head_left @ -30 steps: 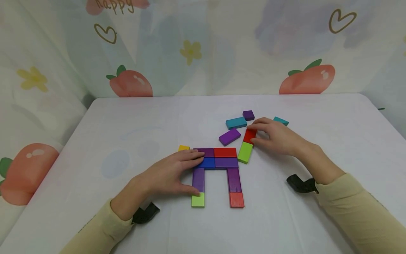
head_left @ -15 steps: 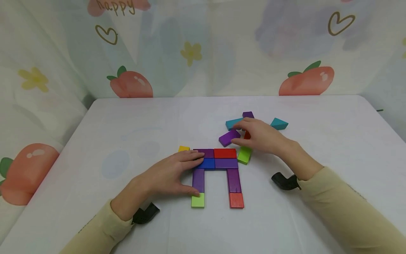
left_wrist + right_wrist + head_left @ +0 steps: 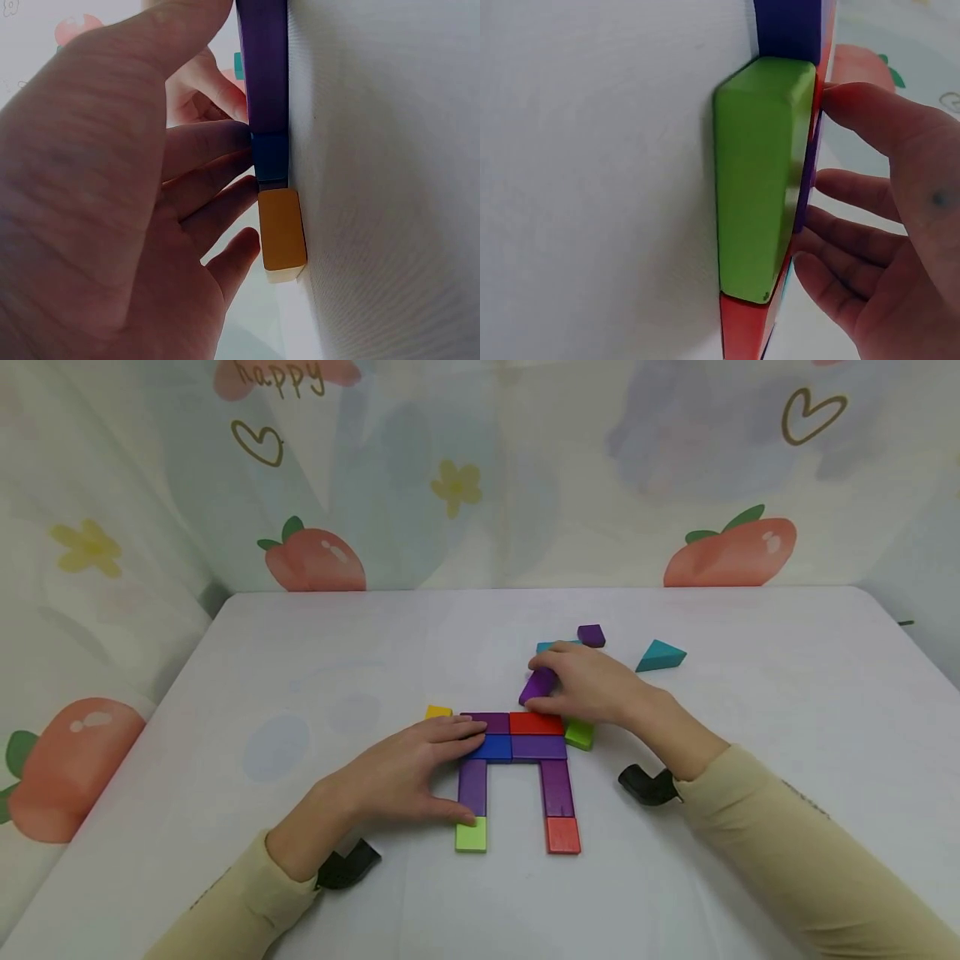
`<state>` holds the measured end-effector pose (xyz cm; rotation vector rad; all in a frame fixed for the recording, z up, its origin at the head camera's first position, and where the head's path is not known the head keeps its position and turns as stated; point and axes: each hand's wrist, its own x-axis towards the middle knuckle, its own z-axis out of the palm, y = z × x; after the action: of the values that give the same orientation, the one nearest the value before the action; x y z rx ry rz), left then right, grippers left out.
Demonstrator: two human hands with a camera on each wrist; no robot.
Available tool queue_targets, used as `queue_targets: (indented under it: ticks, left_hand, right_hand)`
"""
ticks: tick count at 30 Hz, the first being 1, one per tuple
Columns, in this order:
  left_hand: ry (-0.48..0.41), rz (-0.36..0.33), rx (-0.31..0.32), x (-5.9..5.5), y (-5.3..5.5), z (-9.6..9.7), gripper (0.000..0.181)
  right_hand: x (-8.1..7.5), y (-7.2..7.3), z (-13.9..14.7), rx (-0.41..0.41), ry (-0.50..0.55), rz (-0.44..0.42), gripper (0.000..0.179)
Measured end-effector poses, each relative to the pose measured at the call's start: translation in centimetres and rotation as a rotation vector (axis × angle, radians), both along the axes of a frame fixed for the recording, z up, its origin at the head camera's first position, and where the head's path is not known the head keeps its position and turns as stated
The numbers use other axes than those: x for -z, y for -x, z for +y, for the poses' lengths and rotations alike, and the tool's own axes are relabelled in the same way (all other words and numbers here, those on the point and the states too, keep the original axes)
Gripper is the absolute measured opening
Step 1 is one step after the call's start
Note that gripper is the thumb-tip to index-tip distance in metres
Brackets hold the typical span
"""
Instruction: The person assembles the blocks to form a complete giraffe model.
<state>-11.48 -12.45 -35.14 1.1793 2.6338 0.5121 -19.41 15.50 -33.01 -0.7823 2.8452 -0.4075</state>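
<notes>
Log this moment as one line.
left hand: fingers on blue block | right hand: fingers and thumb around loose purple block | teal triangle: lying apart

Green block [image 3: 754,187], just beside the right hand [image 3: 588,685]: painted, wood-like; smooth, low sheen, rounded edges, small dark mark at one end.
Purple block [image 3: 538,687], between the right hand's thumb and fingers: smooth, painted look.
Yellow block [image 3: 283,229], just beside the fingers of the left hand [image 3: 405,768]: smooth, satin, rounded corners.
Counter [image 3: 480,910], under both hands: white cloth cover; matt, fine woven grain.
Backdrop [image 3: 525,543], beyond both hands: printed cloth; matt, soft folds.
Sleeves [image 3: 810,852], behind both hands: matt cloth.
Wrist pieces [image 3: 647,785], beside the wrists: black, plastic-looking, smooth.
</notes>
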Motion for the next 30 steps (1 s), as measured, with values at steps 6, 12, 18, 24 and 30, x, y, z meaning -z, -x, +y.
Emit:
queue_targets:
  ticks: [6,12,18,24,30]
  left_hand:
    - [-0.001,0.006,0.001,0.0,0.0,0.1,0.091]
    - [0.016,-0.011,-0.010,-0.2,-0.1,0.2,0.091]
    - [0.011,0.000,-0.005,-0.1,0.0,0.2,0.091]
    - [0.019,0.003,-0.004,0.0,0.0,0.1,0.091]
    - [0.019,0.003,-0.005,0.0,-0.1,0.1,0.091]
  right_hand:
    - [-1.2,0.3,1.3,0.033,0.065,0.004,0.054]
    - [-2.4,1.0,3.5,0.077,0.112,-0.003,0.053]
    - [-2.7,1.8,5.6,0.119,0.118,-0.014,0.051]
    - [-2.5,2.7,7.5,0.142,0.093,-0.014,0.055]
    - [-1.9,3.3,8.6,0.155,0.070,-0.032,0.055]
